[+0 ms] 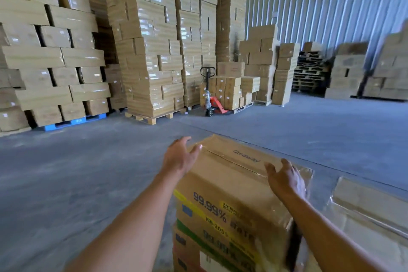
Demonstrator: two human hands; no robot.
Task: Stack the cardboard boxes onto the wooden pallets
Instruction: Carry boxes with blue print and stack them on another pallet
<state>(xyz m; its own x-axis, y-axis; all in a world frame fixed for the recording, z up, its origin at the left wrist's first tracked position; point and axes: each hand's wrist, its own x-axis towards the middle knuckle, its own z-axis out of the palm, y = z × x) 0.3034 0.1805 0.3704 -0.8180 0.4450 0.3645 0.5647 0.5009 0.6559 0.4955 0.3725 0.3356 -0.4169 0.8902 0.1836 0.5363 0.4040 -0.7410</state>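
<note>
A grey concrete floor (88,172) runs through a warehouse closed on the right by a corrugated metal wall (320,2). Tall stacks (150,40) of wrapped cartons stand along the far side, one on a wooden pallet (152,117) and the one to its left on a blue pallet (75,121). An orange pallet jack (212,99) is parked between the stacks, and a pile of bare pallets (309,73) stands against the wall.

The box (231,174) sits in the near foreground on top of a lower box (198,247), its taped top facing up and its printed side towards the person. The left hand (178,157) lies at the far left corner, fingers nearly straight along the side and the thumb on top. The right hand (284,178) rests with its fingers spread on the right edge of the top. Neither hand curls round anything.

Film-wrapped cartons (364,205) lie just beside the box on the right. To the left and ahead, bare floor stretches to the stacks.
</note>
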